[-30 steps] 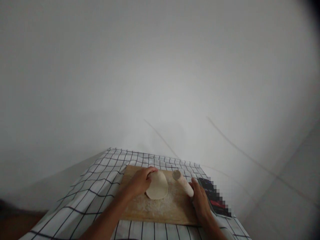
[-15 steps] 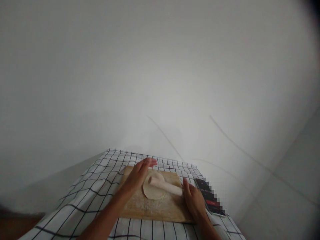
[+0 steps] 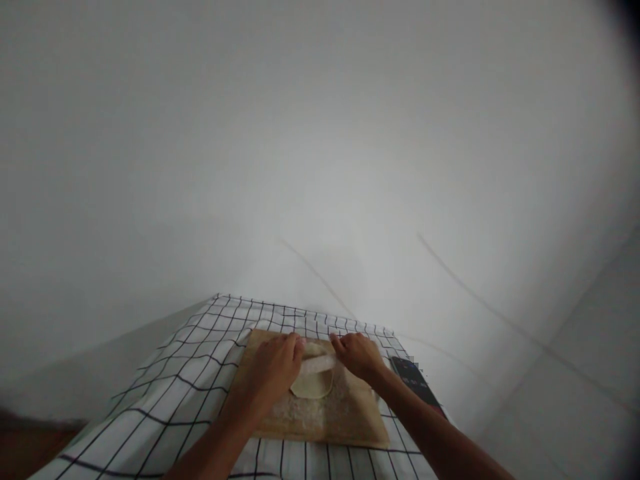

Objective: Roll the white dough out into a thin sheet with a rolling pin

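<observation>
Both my hands grip a pale wooden rolling pin (image 3: 318, 364) that lies across a flat round of dough (image 3: 312, 387). My left hand (image 3: 281, 360) is closed over the pin's left end, and my right hand (image 3: 358, 355) is wrapped over its right end. The pin's two ends are hidden under the fingers. Beneath the dough is a wooden board (image 3: 350, 420), dusted with white flour in front of the dough. The dough's far edge shows behind the pin.
A white cloth with a dark grid (image 3: 190, 373) covers the table under the board. To the right of the board lies a dark phone (image 3: 416, 381), partly behind my right forearm. A pale wall (image 3: 320, 167) rises just behind the table.
My left hand, open beside the dough before, has closed on the rolling pin's left end. My right hand has moved away from me and left, and the pin now lies more squarely across the dough.
</observation>
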A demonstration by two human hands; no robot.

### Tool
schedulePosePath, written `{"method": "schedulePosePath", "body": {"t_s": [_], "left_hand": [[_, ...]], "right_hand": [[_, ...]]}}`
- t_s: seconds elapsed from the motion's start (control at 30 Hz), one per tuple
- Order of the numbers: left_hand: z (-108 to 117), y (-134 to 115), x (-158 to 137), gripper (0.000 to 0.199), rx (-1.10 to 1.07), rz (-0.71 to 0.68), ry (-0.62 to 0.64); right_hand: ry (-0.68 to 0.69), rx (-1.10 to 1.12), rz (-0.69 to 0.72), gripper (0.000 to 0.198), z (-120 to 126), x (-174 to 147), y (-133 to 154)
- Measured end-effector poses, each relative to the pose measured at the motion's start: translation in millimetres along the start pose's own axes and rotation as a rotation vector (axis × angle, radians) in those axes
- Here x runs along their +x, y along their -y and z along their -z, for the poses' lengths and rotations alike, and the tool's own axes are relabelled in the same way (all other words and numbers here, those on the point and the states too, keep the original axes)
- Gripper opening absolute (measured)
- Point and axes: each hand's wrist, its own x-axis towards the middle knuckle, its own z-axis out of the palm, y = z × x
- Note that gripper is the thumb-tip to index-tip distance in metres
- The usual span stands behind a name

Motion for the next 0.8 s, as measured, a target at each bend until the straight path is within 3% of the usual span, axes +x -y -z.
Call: {"method": "schedulePosePath", "body": {"t_s": [0.17,0.3,0.53,0.8], "left_hand": [[-8.5,-2.7,1.3,0.033,0.170,0.032,-0.010],[-10.6,-9.2,5.4,0.037,0.302,0.035,-0.008],[-7.3,-16.2,5.5,0.034,0.374,-0.012,-0.019],[-15.7,-8.1,-0.1,0.036,0.377,-0.093,-0.035]], "right_hand": [[0.057,0.065,0.171,0.045,-14.4,8.9,-11.5],[0.036,0.165,0.263,0.045,-26.3,13.0,-24.0],[0.029,0.230,0.202,0.048,-40.2,-0.5,-28.4],[-0.065,0.222,0.160,0.051,-38.0,-38.6,-19.5]]}}
